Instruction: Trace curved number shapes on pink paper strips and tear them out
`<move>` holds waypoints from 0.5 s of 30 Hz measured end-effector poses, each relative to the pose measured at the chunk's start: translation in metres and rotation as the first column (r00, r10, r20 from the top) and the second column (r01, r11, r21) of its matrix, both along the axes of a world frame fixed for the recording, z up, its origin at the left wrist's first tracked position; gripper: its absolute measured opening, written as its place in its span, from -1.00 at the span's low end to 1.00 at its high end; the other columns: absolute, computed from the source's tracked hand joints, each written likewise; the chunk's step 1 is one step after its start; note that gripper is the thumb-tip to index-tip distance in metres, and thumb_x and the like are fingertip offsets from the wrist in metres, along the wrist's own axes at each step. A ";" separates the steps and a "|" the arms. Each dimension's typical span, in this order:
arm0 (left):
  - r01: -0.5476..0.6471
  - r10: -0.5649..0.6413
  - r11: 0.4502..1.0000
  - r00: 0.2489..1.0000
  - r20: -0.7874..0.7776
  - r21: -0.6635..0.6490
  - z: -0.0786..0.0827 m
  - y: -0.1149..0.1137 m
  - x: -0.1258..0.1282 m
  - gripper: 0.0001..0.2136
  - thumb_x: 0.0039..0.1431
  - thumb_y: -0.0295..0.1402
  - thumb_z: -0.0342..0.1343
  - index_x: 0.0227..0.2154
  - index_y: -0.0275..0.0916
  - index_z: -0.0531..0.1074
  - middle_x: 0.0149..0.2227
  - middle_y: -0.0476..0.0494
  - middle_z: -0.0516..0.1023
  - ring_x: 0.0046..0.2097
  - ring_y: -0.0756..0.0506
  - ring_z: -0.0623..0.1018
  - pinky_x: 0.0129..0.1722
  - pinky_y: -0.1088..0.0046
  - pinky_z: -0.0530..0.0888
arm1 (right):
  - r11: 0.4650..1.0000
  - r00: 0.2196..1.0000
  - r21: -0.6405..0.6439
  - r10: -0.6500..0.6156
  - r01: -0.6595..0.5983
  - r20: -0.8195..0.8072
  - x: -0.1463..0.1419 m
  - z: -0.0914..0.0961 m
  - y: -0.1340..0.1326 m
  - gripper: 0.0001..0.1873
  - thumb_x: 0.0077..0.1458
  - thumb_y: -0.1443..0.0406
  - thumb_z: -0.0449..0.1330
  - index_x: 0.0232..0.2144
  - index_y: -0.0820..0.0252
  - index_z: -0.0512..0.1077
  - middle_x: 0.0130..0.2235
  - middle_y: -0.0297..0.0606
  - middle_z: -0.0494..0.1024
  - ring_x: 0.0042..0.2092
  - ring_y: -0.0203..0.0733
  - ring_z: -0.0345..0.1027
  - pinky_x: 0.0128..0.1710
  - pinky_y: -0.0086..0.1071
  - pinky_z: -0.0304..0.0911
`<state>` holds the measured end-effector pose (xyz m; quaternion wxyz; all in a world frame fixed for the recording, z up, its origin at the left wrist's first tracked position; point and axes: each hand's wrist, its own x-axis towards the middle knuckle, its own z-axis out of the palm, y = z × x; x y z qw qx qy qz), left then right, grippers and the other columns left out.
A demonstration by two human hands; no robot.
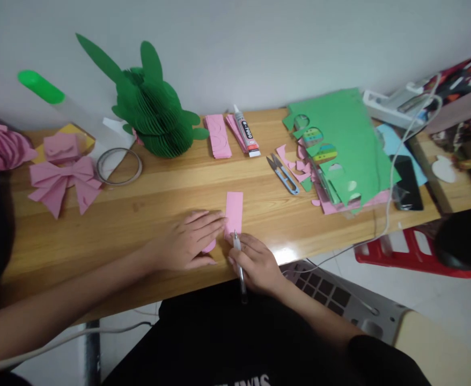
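Note:
A narrow pink paper strip (234, 206) lies on the wooden table in front of me. My left hand (189, 238) rests flat with fingers stretched out, its fingertips at the strip's left edge. Part of a rounded pink paper piece (209, 247) peeks out beneath that hand. In my right hand (257, 264) is a clear-barrelled pen (239, 264), gripped between thumb and fingers. The pen's tip is at the lower part of the strip; whether it touches the paper I cannot tell.
Behind the strip lie pink paper pieces (218, 136) and a glue tube (246, 131). Blue thread snips (284, 174) sit near pink scraps and green sheets (340, 139). At left are a green honeycomb paper figure (155, 107), a tape roll (138, 174) and a pink bow (64, 179). A white cable (390, 193) crosses the right side.

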<state>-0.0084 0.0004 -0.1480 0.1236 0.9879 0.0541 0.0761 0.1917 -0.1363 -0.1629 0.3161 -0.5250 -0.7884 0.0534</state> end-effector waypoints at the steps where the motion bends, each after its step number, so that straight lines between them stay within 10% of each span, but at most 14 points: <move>1: -0.003 0.003 1.000 1.000 -0.008 0.000 0.000 0.001 0.001 -0.37 0.40 0.02 -0.22 0.22 -0.44 0.29 0.26 -0.40 0.36 0.31 -0.23 0.31 0.30 0.23 0.11 | 1.000 1.000 0.010 -0.003 0.003 -0.001 0.000 0.001 0.001 -0.86 0.20 0.42 0.14 -0.26 0.21 0.51 -0.11 -0.08 0.68 -0.05 -0.11 0.57 0.01 -0.22 0.51; 15: -0.101 0.110 0.985 0.992 -0.055 0.140 0.000 0.024 0.028 -0.26 0.37 0.10 -0.23 0.20 -0.56 0.29 0.26 -0.51 0.34 0.34 -0.30 0.27 0.33 0.18 0.13 | 0.999 0.999 0.034 -0.021 0.023 -0.035 -0.001 0.002 0.004 -0.84 0.20 0.43 0.13 -0.28 0.21 0.52 -0.14 -0.14 0.69 -0.08 -0.13 0.57 0.03 -0.25 0.50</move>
